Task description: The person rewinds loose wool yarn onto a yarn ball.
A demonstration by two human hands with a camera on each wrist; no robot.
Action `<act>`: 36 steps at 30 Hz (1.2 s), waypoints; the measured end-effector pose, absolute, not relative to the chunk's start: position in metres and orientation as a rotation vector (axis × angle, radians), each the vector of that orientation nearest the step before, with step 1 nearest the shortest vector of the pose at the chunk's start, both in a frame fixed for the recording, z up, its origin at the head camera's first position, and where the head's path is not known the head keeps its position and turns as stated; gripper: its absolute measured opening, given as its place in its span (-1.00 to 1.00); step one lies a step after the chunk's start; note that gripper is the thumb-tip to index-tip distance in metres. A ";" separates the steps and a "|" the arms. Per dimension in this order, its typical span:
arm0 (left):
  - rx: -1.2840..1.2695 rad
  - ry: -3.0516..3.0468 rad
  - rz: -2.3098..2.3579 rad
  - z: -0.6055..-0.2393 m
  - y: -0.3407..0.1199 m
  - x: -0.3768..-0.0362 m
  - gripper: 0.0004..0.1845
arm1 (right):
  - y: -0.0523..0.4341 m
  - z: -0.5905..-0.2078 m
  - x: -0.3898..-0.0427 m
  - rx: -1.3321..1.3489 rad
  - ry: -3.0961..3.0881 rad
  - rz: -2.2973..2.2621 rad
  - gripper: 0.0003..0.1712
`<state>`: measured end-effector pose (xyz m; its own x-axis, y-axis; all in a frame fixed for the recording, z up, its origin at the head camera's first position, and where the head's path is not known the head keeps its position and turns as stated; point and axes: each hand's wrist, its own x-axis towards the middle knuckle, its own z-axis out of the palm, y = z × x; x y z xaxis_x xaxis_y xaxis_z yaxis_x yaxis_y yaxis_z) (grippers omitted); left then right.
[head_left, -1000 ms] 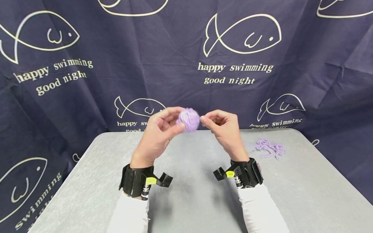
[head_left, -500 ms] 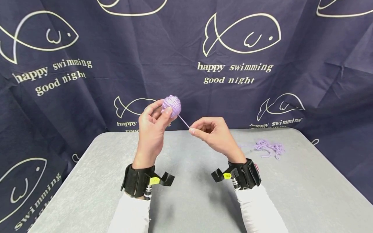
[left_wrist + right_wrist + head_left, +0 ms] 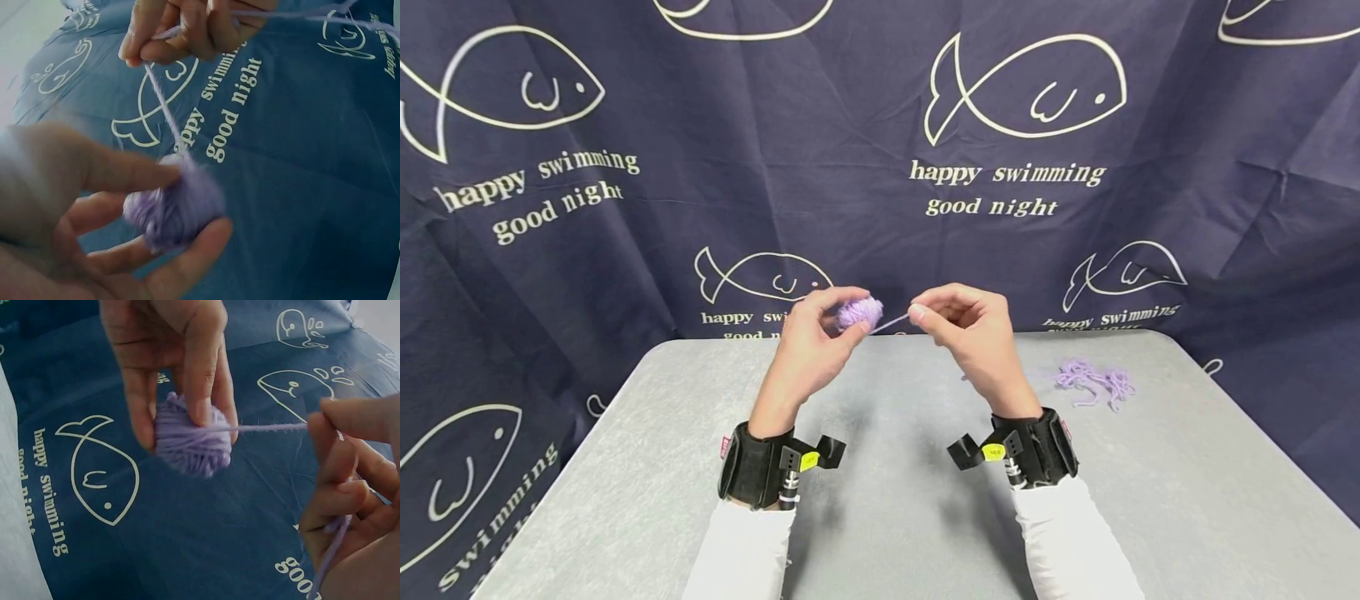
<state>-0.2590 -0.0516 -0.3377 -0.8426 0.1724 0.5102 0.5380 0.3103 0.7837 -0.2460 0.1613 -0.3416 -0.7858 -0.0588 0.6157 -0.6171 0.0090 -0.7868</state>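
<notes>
A small lilac ball of yarn (image 3: 859,313) is held above the far part of the table by my left hand (image 3: 811,346), thumb on one side and fingers round the other. From the ball a taut strand (image 3: 269,427) runs across to my right hand (image 3: 973,333), which pinches it between thumb and index finger. In the right wrist view the strand passes on through the curled lower fingers (image 3: 340,497) and trails down out of them. The left wrist view shows the ball's wound wraps (image 3: 178,209), slightly blurred.
A loose tangle of lilac yarn (image 3: 1096,383) lies at the right on the grey table (image 3: 887,500). Behind the table's far edge hangs a dark blue cloth (image 3: 850,167) printed with white fish and lettering. Each wrist wears a black strap with a camera mount (image 3: 1026,450).
The ball and left hand rose to the left, then came back down and right, with the ball turned. My right hand dipped and came up again, keeping its pinch on the strand.
</notes>
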 end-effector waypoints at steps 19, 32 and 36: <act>-1.447 -2.363 -1.777 -0.336 -0.057 -0.256 -0.61 | 0.172 -0.340 -0.254 0.481 -1.450 2.085 -0.86; -1.025 -1.439 -2.600 -0.327 -0.043 -0.250 -0.65 | 0.164 -0.348 -0.256 0.612 -1.995 1.820 -0.89; -0.849 -1.318 -2.658 -0.326 -0.040 -0.253 -0.70 | 0.159 -0.347 -0.252 0.715 -2.104 1.743 -0.94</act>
